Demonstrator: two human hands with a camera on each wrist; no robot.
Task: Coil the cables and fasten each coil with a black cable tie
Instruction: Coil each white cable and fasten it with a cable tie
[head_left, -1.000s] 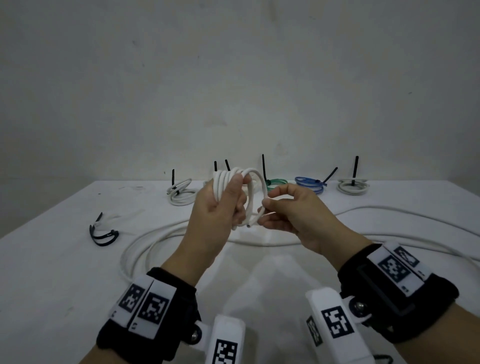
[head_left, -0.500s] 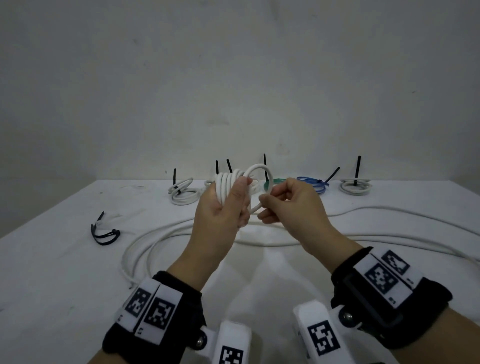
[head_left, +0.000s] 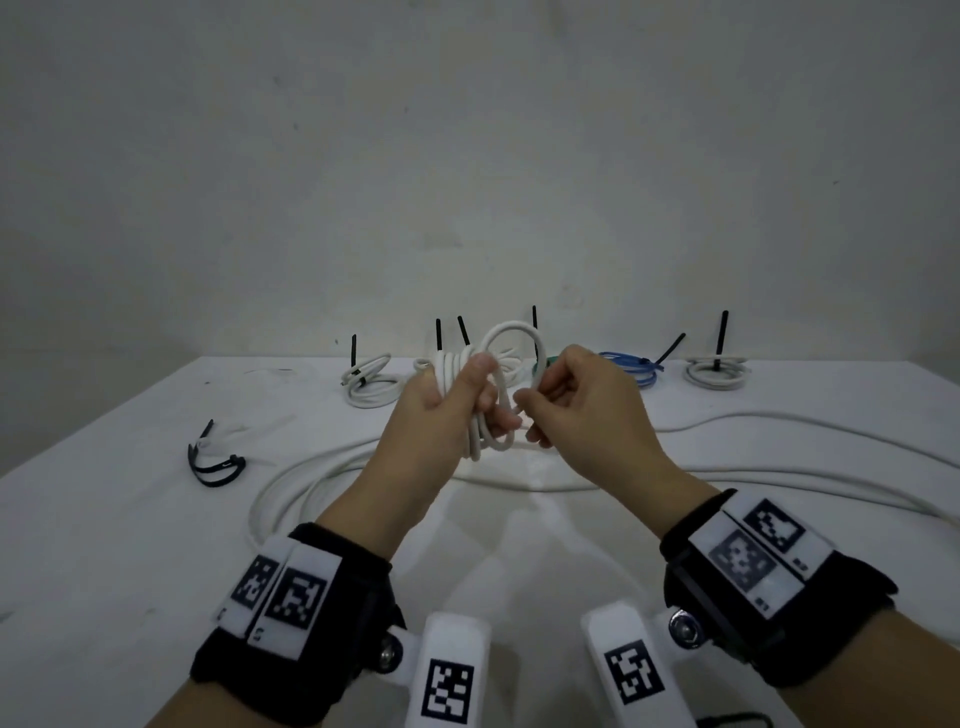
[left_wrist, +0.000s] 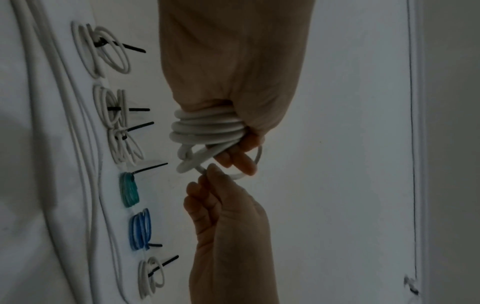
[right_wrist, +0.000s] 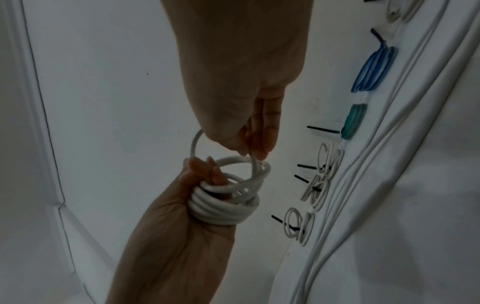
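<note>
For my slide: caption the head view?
Left hand grips a white cable coil while right hand pinches its last loop.

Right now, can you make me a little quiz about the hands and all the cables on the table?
1. True or false: the left hand grips the white coil.
2. Which hand pinches the loose loop standing up from that coil? A) left B) right C) neither
3. Fill in: at the far edge of the table, the coil lying between the white tied coils and the blue coil is ____.

Key
1. True: its fingers curl round the stacked turns.
2. B: the right hand pinches it.
3. Green: the green coil, with a black tie sticking out.
</note>
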